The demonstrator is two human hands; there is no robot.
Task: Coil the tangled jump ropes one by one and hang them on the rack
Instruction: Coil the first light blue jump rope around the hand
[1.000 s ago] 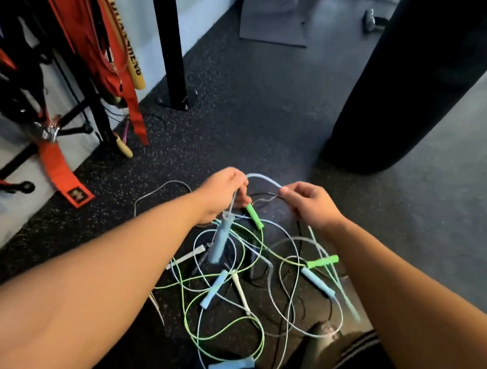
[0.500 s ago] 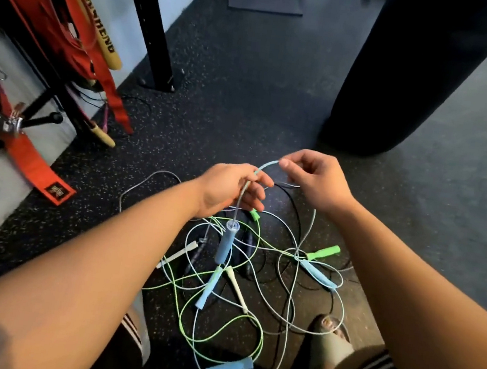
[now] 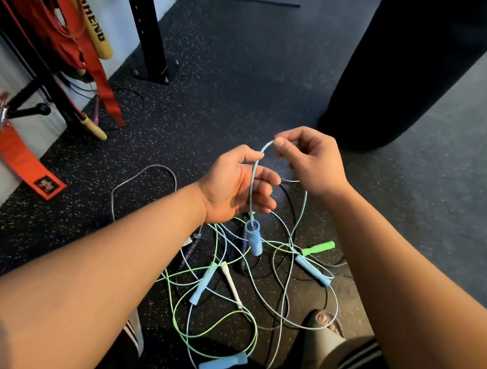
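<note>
pale blue rope [image 3: 255, 173] held up above the floor tangle [image 3: 218, 276], right hand [image 3: 312, 162] pinching its bend, left hand [image 3: 235, 189] fingers curled round the cord, 1 handle [image 3: 254, 237] dangling below; light, limp, probably slick and snag-prone, best gripped at the handle.

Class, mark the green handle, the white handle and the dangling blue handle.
green handle [image 3: 318, 248], head view, middle of its shaft.
white handle [image 3: 231, 284], head view, midway along it.
dangling blue handle [image 3: 254, 238], head view, middle of its barrel.

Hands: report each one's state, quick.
Left hand: loosely curled beside the blue rope; grip cannot be told.
Right hand: pinching the blue rope.
</note>
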